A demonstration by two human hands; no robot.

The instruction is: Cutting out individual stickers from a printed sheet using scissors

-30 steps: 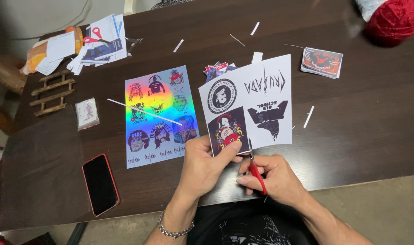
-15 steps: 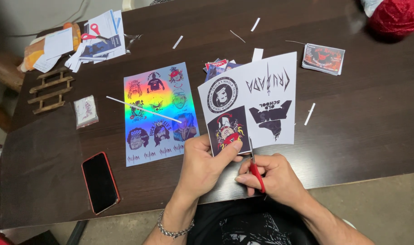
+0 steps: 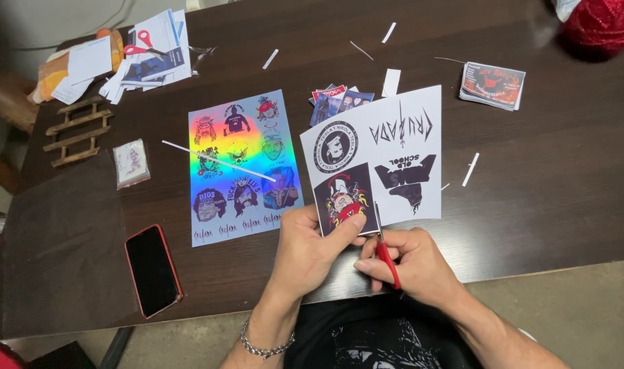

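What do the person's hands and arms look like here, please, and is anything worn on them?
Both forearms are bare, with no sleeves showing. The left hand has a silver chain bracelet at its wrist. The right hand shows no rings, watch or gloves.

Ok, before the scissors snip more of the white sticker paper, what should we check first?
1. Left hand holds white sticker sheet: ok.
2. Right hand grips red scissors: ok.
3. Blades at the sheet's bottom edge: ok.
4. Left thumb away from the blades: not ok, it's close.
5. Blades open: cannot tell.
6. Rainbow sticker sheet out of the way: ok.
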